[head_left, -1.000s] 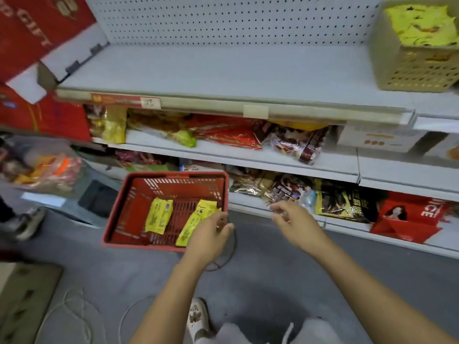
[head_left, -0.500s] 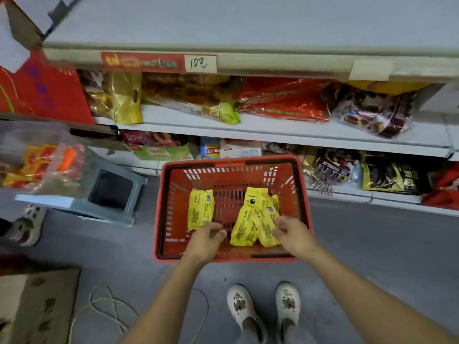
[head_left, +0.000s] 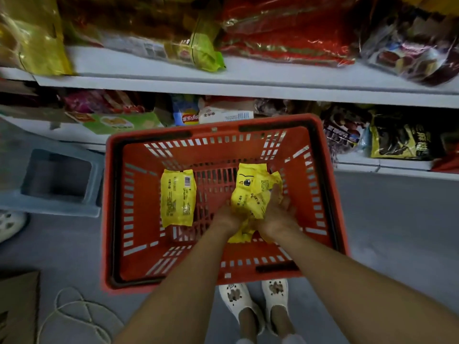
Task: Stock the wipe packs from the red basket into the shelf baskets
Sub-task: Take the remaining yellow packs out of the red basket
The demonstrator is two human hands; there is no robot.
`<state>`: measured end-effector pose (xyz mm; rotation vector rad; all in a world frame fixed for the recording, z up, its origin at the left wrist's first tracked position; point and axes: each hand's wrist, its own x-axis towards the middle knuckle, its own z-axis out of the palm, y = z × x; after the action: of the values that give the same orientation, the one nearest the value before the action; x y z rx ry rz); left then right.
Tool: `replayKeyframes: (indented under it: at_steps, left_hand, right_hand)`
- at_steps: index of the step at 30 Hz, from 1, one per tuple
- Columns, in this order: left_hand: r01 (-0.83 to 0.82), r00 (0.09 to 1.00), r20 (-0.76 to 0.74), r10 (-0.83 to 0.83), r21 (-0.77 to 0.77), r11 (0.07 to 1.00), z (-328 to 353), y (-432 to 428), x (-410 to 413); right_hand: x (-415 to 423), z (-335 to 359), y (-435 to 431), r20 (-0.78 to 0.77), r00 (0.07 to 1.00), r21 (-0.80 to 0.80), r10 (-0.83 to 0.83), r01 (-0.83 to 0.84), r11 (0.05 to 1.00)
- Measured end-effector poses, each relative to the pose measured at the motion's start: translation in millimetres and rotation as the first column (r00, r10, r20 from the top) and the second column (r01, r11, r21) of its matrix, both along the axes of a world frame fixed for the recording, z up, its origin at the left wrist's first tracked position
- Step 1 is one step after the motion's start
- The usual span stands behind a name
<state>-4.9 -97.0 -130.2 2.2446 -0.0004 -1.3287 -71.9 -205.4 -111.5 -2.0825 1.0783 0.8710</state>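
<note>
Hands: your left hand (head_left: 227, 216) and right hand (head_left: 278, 214) curl fingers round bunched packs (head_left: 250, 194), low inside the basket (head_left: 109, 207).
Spare pack (head_left: 177, 197): flat on the basket floor, left of your hands.
Shelf (head_left: 248, 73): snack bags (head_left: 285, 28) beyond.

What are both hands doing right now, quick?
Left hand: grips the bunch of crumpled yellow plastic wipe packs inside the red plastic basket.
Right hand: grips the same bunch.
</note>
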Motion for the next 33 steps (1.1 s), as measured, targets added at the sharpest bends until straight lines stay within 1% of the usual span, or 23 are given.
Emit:
replayKeyframes:
  at_steps: [2, 3, 5, 6, 9, 11, 12, 13, 14, 15, 16, 17, 18, 19, 21, 23, 25, 26, 28, 30, 31, 32, 33]
  left_hand:
    - [0.032, 0.998, 0.042, -0.036, 0.104, 0.994, -3, -6, 0]
    - [0.043, 0.997, 0.060, -0.052, 0.149, 0.988, -5, -7, 0]
    - [0.052, 0.998, 0.037, -0.060, 0.182, 0.982, -3, -6, 1]
    - [0.033, 0.999, 0.025, -0.038, 0.167, 0.985, -2, -4, 1]
    - [-0.165, 0.986, 0.036, 0.165, 0.017, 0.986, 12, 3, 4]
    - [-0.296, 0.951, 0.065, 0.303, -0.093, 0.951, 32, 13, 5]
    - [-0.354, 0.928, 0.062, 0.366, -0.151, 0.923, 46, 18, 4]
    - [-0.397, 0.908, 0.054, 0.415, -0.200, 0.896, 59, 24, 2]
    - [-0.432, 0.889, 0.044, 0.457, -0.253, 0.865, 73, 29, 0]
    - [-0.459, 0.873, 0.034, 0.487, -0.284, 0.842, 86, 33, -2]
    - [-0.489, 0.853, 0.028, 0.521, -0.304, 0.818, 100, 37, -4]
    - [-0.527, 0.832, -0.006, 0.554, -0.321, 0.787, 110, 40, -7]
    - [-0.562, 0.807, -0.048, 0.588, -0.365, 0.742, 119, 42, -8]
    - [-0.594, 0.783, -0.103, 0.613, -0.415, 0.689, 132, 42, -9]
    - [-0.611, 0.766, -0.170, 0.620, -0.493, 0.620, 160, 38, -14]
    - [-0.567, 0.795, -0.178, 0.579, -0.557, 0.607, 181, 32, -18]
    - [-0.496, 0.845, -0.166, 0.509, -0.599, 0.628, 210, 21, -25]
    - [-0.449, 0.872, -0.148, 0.467, -0.623, 0.640, 224, 14, -29]
    - [-0.354, 0.912, -0.082, 0.402, -0.654, 0.669, 245, 1, -39]
    - [-0.326, 0.913, -0.039, 0.407, -0.668, 0.668, 269, -17, -53]
    - [-0.334, 0.901, -0.026, 0.433, -0.678, 0.655, 278, -26, -59]
    - [-0.347, 0.885, -0.011, 0.466, -0.684, 0.642, 287, -35, -66]
    - [-0.354, 0.870, 0.001, 0.494, -0.696, 0.625, 296, -44, -73]
  right_hand:
    - [-1, -8, 0, -0.027, 0.995, -0.105, 0.093, -0.096, 0.990]
    - [-1, -9, 0, -0.018, 0.993, -0.135, 0.112, -0.114, 0.984]
    - [-2, -7, -1, 0.029, 0.994, -0.156, 0.102, -0.096, 0.983]
    - [-3, -5, -1, 0.053, 0.996, -0.149, 0.074, -0.065, 0.987]
    - [-8, 10, -5, 0.171, 0.977, -0.049, -0.125, 0.135, 0.990]
    - [-10, 30, -7, 0.266, 0.910, 0.105, -0.318, 0.301, 0.948]
    - [-12, 43, -8, 0.275, 0.862, 0.211, -0.425, 0.377, 0.902]
    - [-14, 56, -10, 0.252, 0.806, 0.341, -0.536, 0.444, 0.828]
    - [-17, 69, -11, 0.202, 0.727, 0.502, -0.657, 0.499, 0.707]
    - [-21, 83, -13, 0.115, 0.638, 0.658, -0.761, 0.526, 0.539]
    - [-26, 97, -15, 0.002, 0.559, 0.779, -0.829, 0.520, 0.352]
    - [-31, 111, -18, -0.102, 0.499, 0.847, -0.861, 0.497, 0.188]
    - [-37, 126, -19, -0.174, 0.475, 0.876, -0.863, 0.475, 0.084]
    - [-42, 142, -20, -0.217, 0.479, 0.889, -0.851, 0.456, 0.031]
    - [-52, 165, -23, -0.246, 0.516, 0.916, -0.821, 0.400, -0.023]
    - [-61, 189, -26, -0.236, 0.524, 0.938, -0.819, 0.344, -0.051]
    - [-70, 210, -31, -0.207, 0.517, 0.950, -0.831, 0.310, -0.044]
    - [-74, 219, -33, -0.173, 0.542, 0.955, -0.822, 0.298, -0.004]
    - [-82, 237, -43, -0.121, 0.624, 0.965, -0.772, 0.256, 0.056]
    - [-92, 252, -58, -0.100, 0.685, 0.966, -0.722, 0.240, 0.094]
    - [-97, 263, -65, -0.069, 0.699, 0.958, -0.711, 0.245, 0.149]
    - [-103, 270, -76, -0.047, 0.687, 0.942, -0.725, 0.272, 0.196]
    - [-111, 275, -89, -0.032, 0.649, 0.924, -0.760, 0.310, 0.225]
